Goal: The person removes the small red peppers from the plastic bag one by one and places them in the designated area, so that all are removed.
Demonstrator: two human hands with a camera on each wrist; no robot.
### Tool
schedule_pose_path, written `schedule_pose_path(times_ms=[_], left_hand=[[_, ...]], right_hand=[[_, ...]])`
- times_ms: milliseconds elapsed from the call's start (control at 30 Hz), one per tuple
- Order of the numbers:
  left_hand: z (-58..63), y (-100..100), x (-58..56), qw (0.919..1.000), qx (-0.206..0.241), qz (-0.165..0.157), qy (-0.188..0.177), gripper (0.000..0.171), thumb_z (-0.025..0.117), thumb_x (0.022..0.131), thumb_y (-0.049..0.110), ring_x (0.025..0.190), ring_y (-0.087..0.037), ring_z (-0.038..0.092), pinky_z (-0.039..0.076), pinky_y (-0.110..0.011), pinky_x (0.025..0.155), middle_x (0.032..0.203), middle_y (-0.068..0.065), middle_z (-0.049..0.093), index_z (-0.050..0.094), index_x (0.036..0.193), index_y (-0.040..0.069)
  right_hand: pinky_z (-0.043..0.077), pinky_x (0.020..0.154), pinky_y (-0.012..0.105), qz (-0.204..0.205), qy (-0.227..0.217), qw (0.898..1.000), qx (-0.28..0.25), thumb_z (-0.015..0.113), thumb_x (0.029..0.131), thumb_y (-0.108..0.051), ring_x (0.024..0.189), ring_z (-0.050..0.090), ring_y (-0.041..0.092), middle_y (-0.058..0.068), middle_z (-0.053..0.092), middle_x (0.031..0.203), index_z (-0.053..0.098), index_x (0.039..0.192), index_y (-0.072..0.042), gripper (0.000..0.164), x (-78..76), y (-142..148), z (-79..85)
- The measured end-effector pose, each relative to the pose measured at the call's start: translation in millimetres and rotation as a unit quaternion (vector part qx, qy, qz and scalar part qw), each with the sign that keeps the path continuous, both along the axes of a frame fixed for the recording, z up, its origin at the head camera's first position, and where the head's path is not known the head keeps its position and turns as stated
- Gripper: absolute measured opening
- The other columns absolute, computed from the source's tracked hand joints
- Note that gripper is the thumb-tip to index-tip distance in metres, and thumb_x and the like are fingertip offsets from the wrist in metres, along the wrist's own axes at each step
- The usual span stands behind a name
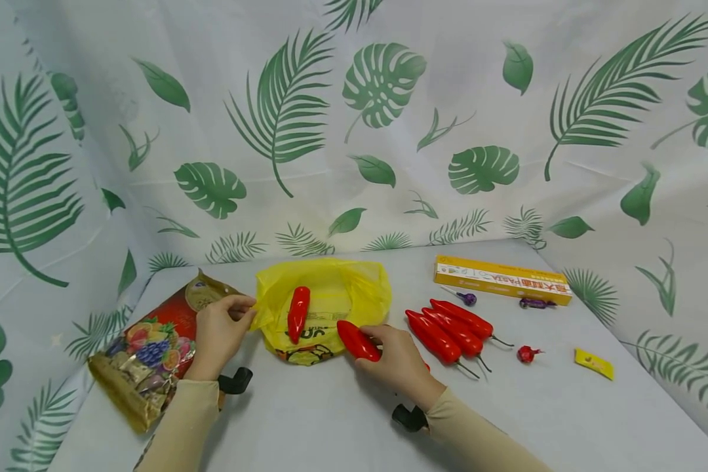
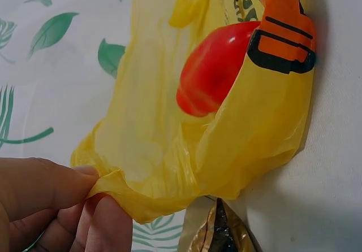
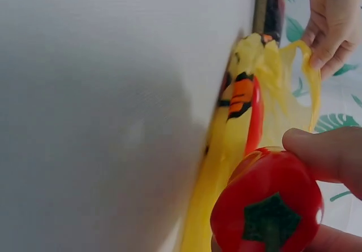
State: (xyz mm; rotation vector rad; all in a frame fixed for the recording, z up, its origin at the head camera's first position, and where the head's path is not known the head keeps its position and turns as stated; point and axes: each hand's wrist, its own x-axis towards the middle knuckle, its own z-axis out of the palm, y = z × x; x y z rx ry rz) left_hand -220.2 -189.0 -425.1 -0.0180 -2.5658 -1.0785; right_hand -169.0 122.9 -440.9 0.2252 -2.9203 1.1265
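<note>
A yellow plastic bag lies with its mouth spread. Its left edge is pinched between the thumb and fingers of my left hand, as the left wrist view shows at the bag's rim. One red chili pepper lies inside the bag. My right hand grips a second red chili pepper, whose tip points over the bag's right front edge. In the right wrist view the held pepper's green stem end faces the camera, with the thumb along its side.
Three red chili peppers lie right of my right hand. Behind them is a yellow pasta box. A purple lollipop, purple candy, red candy and yellow packet lie rightward. A red-gold candy bag lies left.
</note>
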Motion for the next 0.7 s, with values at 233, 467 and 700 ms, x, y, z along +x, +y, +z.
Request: schedule_pose_path(times_ms=[233, 467, 700], left_hand=[[-1.3, -1, -0.4, 0.9999, -0.008, -0.005, -0.006, 0.013, 0.077, 0.093, 0.012, 0.080, -0.023, 0.070, 0.051, -0.020, 0.065, 0.093, -0.013, 0.078, 0.079, 0.104, 0.007], [-3.3, -1, -1.3, 0.9999, -0.006, -0.003, -0.011, 0.013, 0.077, 0.093, 0.013, 0.081, -0.023, 0.070, 0.051, -0.020, 0.065, 0.094, -0.013, 0.078, 0.079, 0.104, 0.007], [-2.8, 0, -2.1, 0.9999, -0.004, -0.005, -0.016, 0.014, 0.077, 0.093, 0.012, 0.082, -0.024, 0.070, 0.051, -0.019, 0.065, 0.095, -0.013, 0.078, 0.079, 0.106, 0.007]], right_hand=[[0.061, 0.091, 0.044, -0.016, 0.012, 0.999, 0.032, 0.091, 0.078, -0.018, 0.106, 0.066, 0.021, 0.006, 0.074, 0.126, 0.071, 0.132, -0.010, 0.058, 11.1, 25, -1.8], [0.062, 0.092, 0.047, -0.035, 0.031, 0.997, 0.061, 0.091, 0.077, -0.016, 0.109, 0.066, 0.024, 0.008, 0.074, 0.125, 0.070, 0.132, -0.008, 0.059, 14.5, 48, -2.8], [0.062, 0.091, 0.048, -0.039, 0.039, 0.994, 0.096, 0.094, 0.073, -0.018, 0.111, 0.068, 0.027, 0.011, 0.074, 0.126, 0.069, 0.133, -0.005, 0.066, 14.9, 54, -3.4]])
